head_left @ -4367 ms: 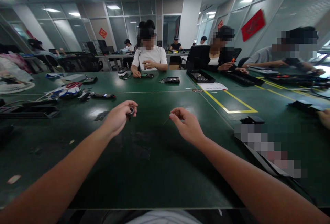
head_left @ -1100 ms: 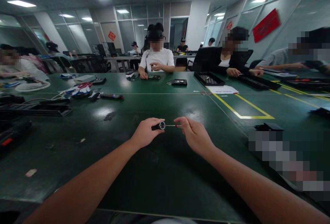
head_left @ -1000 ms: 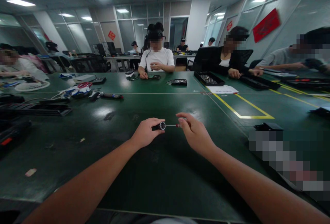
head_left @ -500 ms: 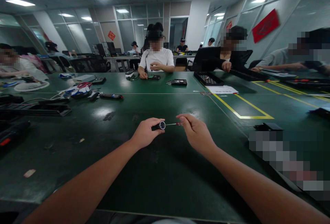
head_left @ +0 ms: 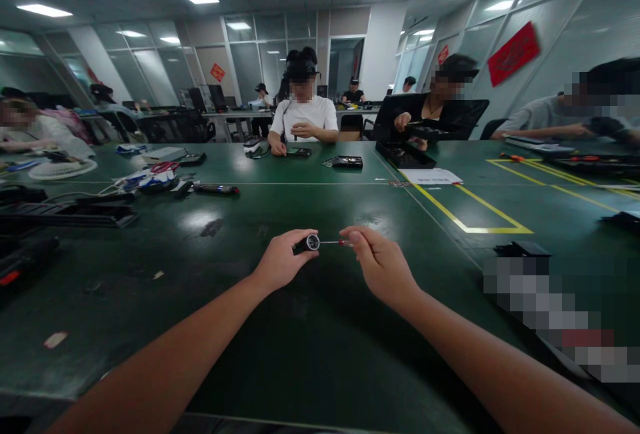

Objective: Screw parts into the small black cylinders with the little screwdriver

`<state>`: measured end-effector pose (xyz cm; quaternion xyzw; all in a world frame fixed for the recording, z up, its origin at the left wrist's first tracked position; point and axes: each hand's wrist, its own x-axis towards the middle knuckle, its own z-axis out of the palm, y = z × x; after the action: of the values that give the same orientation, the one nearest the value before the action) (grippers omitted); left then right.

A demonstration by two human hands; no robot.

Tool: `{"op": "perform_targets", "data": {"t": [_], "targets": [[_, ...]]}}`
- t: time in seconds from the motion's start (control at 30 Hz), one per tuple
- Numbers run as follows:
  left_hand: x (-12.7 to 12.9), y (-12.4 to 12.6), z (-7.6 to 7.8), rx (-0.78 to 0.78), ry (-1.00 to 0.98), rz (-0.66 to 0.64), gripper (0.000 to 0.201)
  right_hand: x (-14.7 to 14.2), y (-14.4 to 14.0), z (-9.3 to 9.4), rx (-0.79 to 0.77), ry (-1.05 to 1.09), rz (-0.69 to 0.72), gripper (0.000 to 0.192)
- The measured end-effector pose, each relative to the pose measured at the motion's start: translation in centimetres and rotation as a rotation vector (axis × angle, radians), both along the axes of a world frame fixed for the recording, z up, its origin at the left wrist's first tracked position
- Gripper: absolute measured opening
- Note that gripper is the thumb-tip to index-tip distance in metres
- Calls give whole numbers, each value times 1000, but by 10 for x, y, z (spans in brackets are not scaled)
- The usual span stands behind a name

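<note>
Between the thumb and fingers of my left hand (head_left: 283, 259) is a short black cylinder (head_left: 313, 243) with a silvery rim, its round end turned toward the right. My right hand (head_left: 383, 261) is closed around the reddish handle of a small screwdriver (head_left: 341, 243). The thin metal shaft runs level to the left and its tip meets the cylinder's round end; whether it sits in a screw there I cannot make out. Both hands are held above the green tabletop (head_left: 300, 354).
To the left lie a pen-like tool (head_left: 216, 189), red-handled scissors (head_left: 164, 167) and black plastic parts (head_left: 70, 214). A black tray (head_left: 406, 154) and a white paper (head_left: 433, 176) are at the back right. Opposite, a person in white (head_left: 304, 117) handles small parts.
My hands keep nearly the same pose, the screwdriver having shifted slightly left toward the cylinder. Across the table, the person in black has lifted a dark tray-like object and moved it left.
</note>
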<state>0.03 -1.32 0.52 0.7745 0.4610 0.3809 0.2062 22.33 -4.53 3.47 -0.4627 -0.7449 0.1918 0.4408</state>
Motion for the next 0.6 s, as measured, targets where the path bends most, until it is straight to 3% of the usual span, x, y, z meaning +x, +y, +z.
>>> {"op": "perform_targets", "data": {"t": [0.27,0.43,0.6], "targets": [[-1,0,1,18,-11,13,42,3,5,-8,-1,67,34,24],[0,-1,0,36,19,-62,42,3,2,-2,-15,38,18,35],[0,-2,-1,29,55,-81,42,1,-2,2,14,-24,23,28]]}}
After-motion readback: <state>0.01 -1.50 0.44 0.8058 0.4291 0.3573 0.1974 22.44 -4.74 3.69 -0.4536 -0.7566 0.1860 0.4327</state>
